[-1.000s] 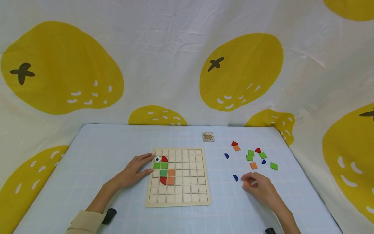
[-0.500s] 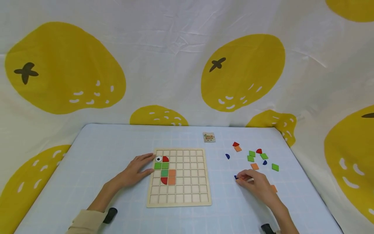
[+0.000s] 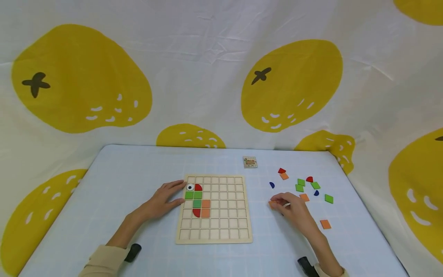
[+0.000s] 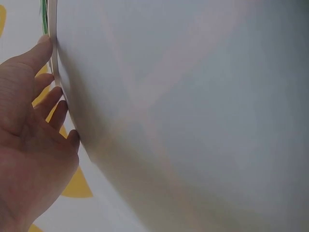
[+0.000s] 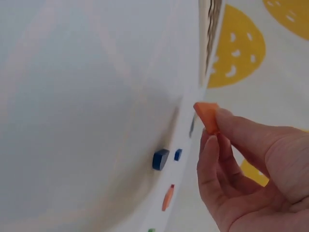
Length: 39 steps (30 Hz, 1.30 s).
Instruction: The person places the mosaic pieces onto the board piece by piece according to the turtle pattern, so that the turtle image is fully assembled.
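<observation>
My right hand (image 3: 292, 209) pinches an orange square tile (image 5: 207, 116) between thumb and fingertips, to the right of the board. In the right wrist view a blue piece (image 5: 161, 159) lies on the table close by the hand; the hand hides it in the head view. My left hand (image 3: 160, 202) rests at the left edge of the wooden grid board (image 3: 214, 241), fingers and thumb touching its rim. Set in the board's left part are a white eye tile (image 3: 190, 187), two red quarter-round pieces (image 3: 198, 187), several green squares (image 3: 189, 195) and two orange squares (image 3: 205, 204).
Right of the board lie loose pieces: a blue half-round (image 3: 272, 185), green squares (image 3: 299, 187), red pieces (image 3: 309, 179) and orange squares (image 3: 325, 224). A small picture card (image 3: 250, 162) lies behind the board. A patterned cloth (image 3: 207, 77) hangs behind the table.
My right hand has moved left with the orange tile, past the blue piece and towards the board, uncovering another orange square on the table. The left hand stays at the board's edge.
</observation>
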### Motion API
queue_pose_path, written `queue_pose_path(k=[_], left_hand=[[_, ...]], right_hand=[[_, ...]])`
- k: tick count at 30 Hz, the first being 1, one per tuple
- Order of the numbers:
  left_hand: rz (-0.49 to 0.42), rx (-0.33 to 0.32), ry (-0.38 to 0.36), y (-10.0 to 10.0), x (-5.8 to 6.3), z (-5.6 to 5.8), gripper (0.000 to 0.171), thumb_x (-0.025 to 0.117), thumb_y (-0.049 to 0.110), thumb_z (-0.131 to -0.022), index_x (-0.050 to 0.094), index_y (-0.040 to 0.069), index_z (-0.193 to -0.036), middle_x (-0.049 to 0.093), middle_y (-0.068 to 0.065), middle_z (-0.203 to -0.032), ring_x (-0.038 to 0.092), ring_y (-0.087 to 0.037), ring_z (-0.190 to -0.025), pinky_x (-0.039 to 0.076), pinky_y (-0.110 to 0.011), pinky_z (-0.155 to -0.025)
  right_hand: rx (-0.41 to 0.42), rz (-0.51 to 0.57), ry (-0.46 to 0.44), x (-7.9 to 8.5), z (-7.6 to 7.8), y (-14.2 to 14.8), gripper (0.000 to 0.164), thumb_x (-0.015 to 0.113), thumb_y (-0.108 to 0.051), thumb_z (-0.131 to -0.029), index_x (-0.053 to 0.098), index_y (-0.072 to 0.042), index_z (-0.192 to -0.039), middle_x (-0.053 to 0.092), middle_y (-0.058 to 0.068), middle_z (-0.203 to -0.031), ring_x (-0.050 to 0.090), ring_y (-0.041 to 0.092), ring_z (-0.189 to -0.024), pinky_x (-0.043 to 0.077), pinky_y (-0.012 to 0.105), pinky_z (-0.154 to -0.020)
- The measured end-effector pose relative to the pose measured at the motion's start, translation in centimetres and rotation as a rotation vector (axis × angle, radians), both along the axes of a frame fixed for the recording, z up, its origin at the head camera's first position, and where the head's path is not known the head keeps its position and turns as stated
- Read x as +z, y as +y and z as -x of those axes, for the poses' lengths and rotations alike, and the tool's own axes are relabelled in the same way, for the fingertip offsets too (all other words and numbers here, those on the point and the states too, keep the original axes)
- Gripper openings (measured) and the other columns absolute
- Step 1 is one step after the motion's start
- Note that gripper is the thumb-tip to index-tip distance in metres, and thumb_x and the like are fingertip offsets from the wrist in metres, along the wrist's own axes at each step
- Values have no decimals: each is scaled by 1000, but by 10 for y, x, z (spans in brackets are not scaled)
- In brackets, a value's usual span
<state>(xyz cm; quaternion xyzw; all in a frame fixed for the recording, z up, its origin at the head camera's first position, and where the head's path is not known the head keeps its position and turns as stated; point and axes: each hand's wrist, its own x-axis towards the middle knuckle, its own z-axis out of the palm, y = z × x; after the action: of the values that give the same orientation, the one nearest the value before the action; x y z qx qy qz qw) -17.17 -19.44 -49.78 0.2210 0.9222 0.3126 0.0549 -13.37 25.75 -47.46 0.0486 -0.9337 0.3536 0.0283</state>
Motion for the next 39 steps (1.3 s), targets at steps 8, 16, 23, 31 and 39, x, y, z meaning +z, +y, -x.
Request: queue_pose_path(k=[8, 16, 23, 31, 39], left_hand=[[8, 1, -4, 0, -2, 1, 63, 67, 33, -102, 45, 9, -156, 40, -16, -160, 34, -42, -145, 32, -67, -113], [13, 7, -11, 1, -2, 1, 63, 66, 33, -102, 45, 9, -156, 40, -17, -160, 34, -42, -145, 31, -66, -113], [17, 10, -11, -2, -4, 1, 64, 66, 34, -102, 45, 9, -156, 40, -16, -161, 34, -42, -145, 31, -66, -113], [16, 11, -19, 0, -2, 1, 63, 67, 32, -102, 45, 8, -156, 39, -17, -161, 33, -42, -145, 31, -66, -114], [7, -4, -9, 0, -2, 2, 63, 67, 31, -102, 45, 8, -156, 40, -17, -160, 34, -43, -145, 31, -66, -114]], right_hand=[[29, 69, -3, 2, 8, -22, 18, 83, -11, -88, 76, -9, -104, 69, -2, -92, 64, 16, -87, 58, 24, -81], [77, 108, 13, 6, 17, -47, 13, 82, -8, -88, 75, -7, -100, 69, -1, -88, 65, 15, -85, 59, 27, -79], [96, 135, 19, 7, 23, -70, 13, 83, -10, -87, 76, -8, -97, 68, -3, -86, 62, 14, -82, 56, 24, -74], [125, 186, 2, 5, 28, -91, 11, 83, -9, -87, 75, -9, -94, 70, -2, -89, 64, 13, -80, 56, 26, -75], [213, 229, -35, 3, 29, -111, 11, 80, -5, -90, 74, -5, -99, 70, 2, -91, 66, 16, -82, 57, 26, -76]])
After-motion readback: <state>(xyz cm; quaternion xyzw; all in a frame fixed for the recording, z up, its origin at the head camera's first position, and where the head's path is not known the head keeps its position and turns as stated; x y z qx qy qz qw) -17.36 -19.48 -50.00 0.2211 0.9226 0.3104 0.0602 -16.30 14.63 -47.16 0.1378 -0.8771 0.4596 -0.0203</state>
